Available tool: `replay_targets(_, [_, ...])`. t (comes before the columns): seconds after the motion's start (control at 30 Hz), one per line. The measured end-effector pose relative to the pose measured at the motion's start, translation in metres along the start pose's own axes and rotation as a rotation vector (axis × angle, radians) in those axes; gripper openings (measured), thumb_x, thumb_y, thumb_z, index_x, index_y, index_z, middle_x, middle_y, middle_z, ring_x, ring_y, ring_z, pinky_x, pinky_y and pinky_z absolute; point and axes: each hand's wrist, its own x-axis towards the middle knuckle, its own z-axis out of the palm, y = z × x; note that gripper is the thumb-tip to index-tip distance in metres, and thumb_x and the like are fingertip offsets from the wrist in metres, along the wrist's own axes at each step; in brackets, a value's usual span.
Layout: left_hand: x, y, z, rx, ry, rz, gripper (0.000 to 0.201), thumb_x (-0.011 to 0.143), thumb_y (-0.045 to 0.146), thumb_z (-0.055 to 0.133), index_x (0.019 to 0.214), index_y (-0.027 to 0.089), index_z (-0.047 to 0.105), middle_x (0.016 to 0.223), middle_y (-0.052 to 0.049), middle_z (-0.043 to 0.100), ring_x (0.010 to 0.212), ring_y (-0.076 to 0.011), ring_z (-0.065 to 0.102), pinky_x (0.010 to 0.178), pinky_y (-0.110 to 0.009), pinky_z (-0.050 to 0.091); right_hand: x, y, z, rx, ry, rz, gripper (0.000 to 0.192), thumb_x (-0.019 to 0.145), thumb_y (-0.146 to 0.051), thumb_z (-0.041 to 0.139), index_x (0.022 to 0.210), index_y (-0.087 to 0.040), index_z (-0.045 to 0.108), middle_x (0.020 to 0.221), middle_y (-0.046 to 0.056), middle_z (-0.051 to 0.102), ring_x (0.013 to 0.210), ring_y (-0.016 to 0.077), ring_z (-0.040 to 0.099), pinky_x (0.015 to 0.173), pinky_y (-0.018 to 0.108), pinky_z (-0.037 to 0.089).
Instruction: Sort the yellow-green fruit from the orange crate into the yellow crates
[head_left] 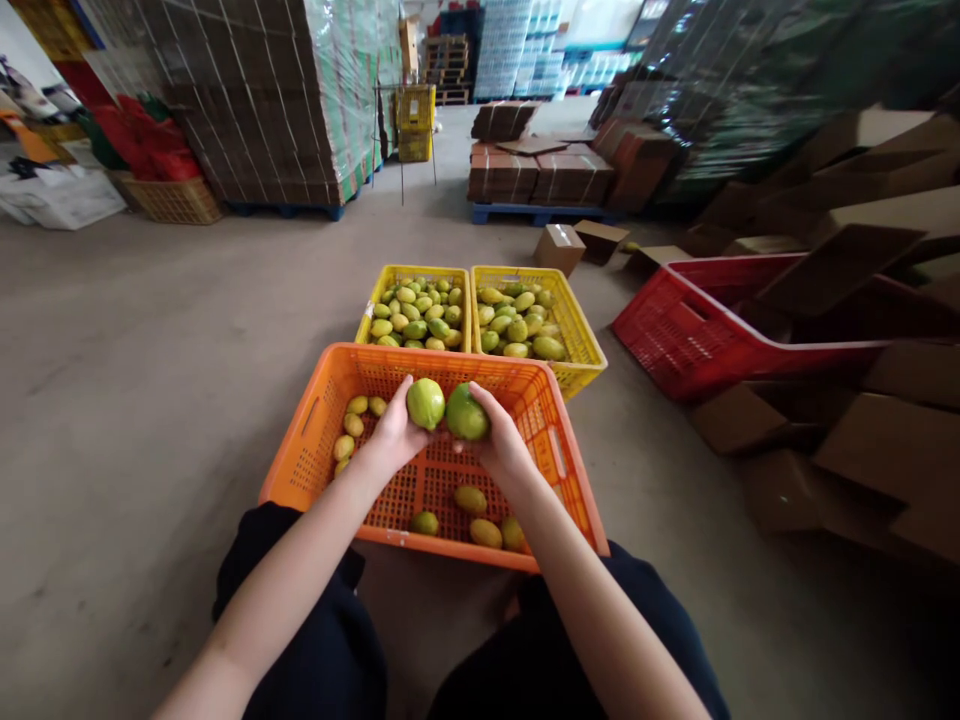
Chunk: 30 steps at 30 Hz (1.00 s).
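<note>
My left hand [401, 428] is closed round a yellow-green lemon [426, 403], thumb along its upper side. Right beside it, my right hand [501, 440] grips a greener lemon [466, 412]. Both fruits are held up side by side over an orange plastic crate [431, 470] between my knees. Inside that crate, several small yellowish lemons [353, 424] lie along the left wall. A few more lemons [486, 533] rest near its front edge. The undersides of both held fruits are hidden by my fingers.
Behind the orange crate, a left yellow crate [366, 318] and a right yellow crate [583, 345] hold many lemons. A red crate [690, 335] with cardboard boxes [877, 440] stands at the right. Flattened cartons [540, 178] sit on a blue pallet [540, 214] farther back.
</note>
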Motion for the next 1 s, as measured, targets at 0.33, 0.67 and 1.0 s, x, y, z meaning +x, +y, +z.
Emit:
replay_targets(0.33, [-0.003, 0.011, -0.004, -0.036, -0.015, 0.023, 0.035, 0.099, 0.034, 0.036, 0.105, 0.014, 0.065, 0.082, -0.007, 0.069, 0.069, -0.0183, 0.065, 0.066, -0.032, 0.055, -0.002, -0.014, 0.004, 0.137, 0.197, 0.111, 0.013, 0.082, -0.034, 0.063, 0.083, -0.021, 0.063, 0.065, 0.0, 0.069, 0.054, 0.0182, 0.063, 0.036, 0.026, 0.046])
replay_targets(0.67, [-0.011, 0.013, 0.004, -0.085, 0.007, 0.095, 0.015, 0.09, 0.027, 0.058, 0.081, 0.015, 0.059, 0.068, -0.003, 0.063, 0.061, -0.014, 0.063, 0.059, -0.026, 0.056, 0.002, -0.009, 0.001, 0.199, 0.184, 0.301, 0.032, 0.096, -0.042, 0.044, 0.089, -0.018, 0.064, 0.07, 0.005, 0.072, 0.06, 0.0184, 0.067, 0.049, 0.03, 0.055])
replay_targets(1.0, [-0.012, 0.015, -0.001, -0.058, -0.002, -0.031, 0.045, 0.1, 0.04, 0.031, 0.088, 0.009, 0.061, 0.067, -0.009, 0.066, 0.047, -0.0133, 0.057, 0.036, -0.018, 0.039, 0.002, -0.006, 0.007, 0.299, 0.188, 0.212, 0.016, 0.092, -0.033, 0.055, 0.09, -0.019, 0.063, 0.073, 0.002, 0.072, 0.062, 0.0159, 0.067, 0.062, 0.029, 0.061])
